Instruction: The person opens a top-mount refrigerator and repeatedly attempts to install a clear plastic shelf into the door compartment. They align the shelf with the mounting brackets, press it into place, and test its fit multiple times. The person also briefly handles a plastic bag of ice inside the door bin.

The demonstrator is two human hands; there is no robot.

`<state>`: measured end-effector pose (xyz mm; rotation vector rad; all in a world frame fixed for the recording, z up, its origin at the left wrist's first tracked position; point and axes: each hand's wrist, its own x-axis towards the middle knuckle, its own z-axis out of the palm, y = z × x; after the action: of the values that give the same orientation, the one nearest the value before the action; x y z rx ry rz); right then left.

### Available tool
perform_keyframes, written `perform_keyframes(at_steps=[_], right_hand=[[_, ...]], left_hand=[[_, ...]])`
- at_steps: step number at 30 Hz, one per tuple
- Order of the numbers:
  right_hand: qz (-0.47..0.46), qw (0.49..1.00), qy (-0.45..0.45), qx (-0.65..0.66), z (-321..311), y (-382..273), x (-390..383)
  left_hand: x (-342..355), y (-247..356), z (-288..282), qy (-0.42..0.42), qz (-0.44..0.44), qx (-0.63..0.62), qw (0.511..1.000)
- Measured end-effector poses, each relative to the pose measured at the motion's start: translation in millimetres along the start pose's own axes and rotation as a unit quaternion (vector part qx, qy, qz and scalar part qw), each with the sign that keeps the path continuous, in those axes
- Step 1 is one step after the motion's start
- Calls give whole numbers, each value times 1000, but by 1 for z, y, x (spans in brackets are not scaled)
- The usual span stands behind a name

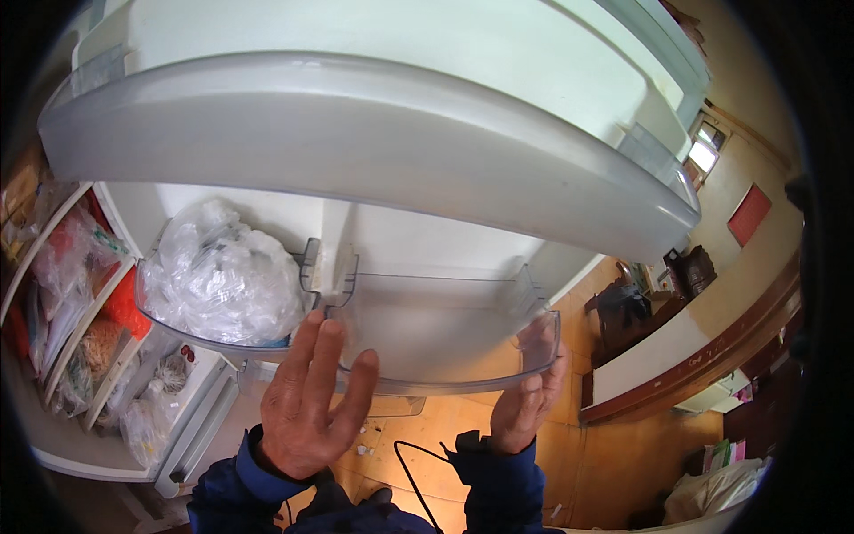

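A clear plastic door bin (427,334) hangs at the right half of a white fridge door, with nothing in it. My right hand (527,405) grips its right end; some fingers show through the clear plastic. My left hand (311,396) is at the bin's left front corner, fingers stretched upward and the thumb apart. Its fingertips reach the gap between this bin and a second clear door bin (191,334) on the left. That left bin holds a bundle of crumpled clear plastic bags (222,276).
A wide grey door shelf (356,133) spans the door above both bins. At left, fridge shelves (67,227) hold bagged food, with a drawer (200,423) below. Behind lies an orange tiled floor (569,454); a black cable (405,463) hangs before me. A white bag (712,489) sits lower right.
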<state>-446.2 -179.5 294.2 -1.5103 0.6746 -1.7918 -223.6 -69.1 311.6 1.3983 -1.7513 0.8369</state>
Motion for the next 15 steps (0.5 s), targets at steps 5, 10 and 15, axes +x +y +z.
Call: perform_keyframes(at_steps=[5,10,15], right_hand=[[-2,1000,-7,31,-1,3,-1],[-6,999,-14,47,0,5,-3],[-18,999,-13,49,2,8,0]], left_hand=[[-4,-1,1,-7,3,3,1000],[-5,-1,1,-19,4,6,1000],[-5,4,1,-26,-14,16,999]])
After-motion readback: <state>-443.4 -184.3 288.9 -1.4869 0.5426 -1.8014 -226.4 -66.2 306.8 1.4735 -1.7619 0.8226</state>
